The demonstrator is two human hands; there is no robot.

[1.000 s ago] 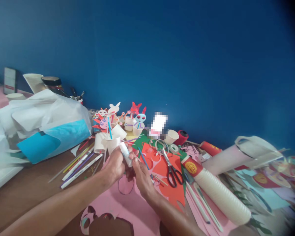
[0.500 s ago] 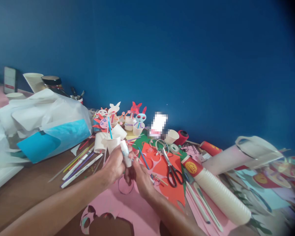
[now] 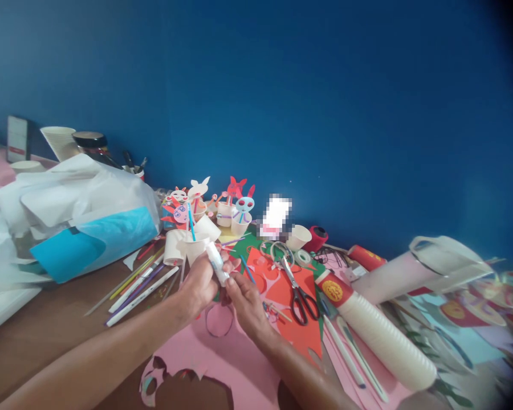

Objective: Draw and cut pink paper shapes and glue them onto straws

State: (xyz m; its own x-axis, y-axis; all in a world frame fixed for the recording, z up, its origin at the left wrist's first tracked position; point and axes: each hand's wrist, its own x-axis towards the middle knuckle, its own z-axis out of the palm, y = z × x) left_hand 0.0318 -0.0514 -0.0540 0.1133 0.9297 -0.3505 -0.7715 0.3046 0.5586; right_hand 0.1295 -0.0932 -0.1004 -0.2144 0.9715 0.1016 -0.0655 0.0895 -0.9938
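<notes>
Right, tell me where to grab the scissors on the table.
Take the black finger loops of the scissors, coming from the near side and from above. They lie flat on the orange-red paper, blades pointing toward the wall, so the loops face you and are the safer end.

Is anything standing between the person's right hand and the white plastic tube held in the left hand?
Nothing visible stands between them. The right hand is right at the lower end of the white plastic tube, which the left hand holds. The white paper cup stands behind the tube, out of the way.
</notes>
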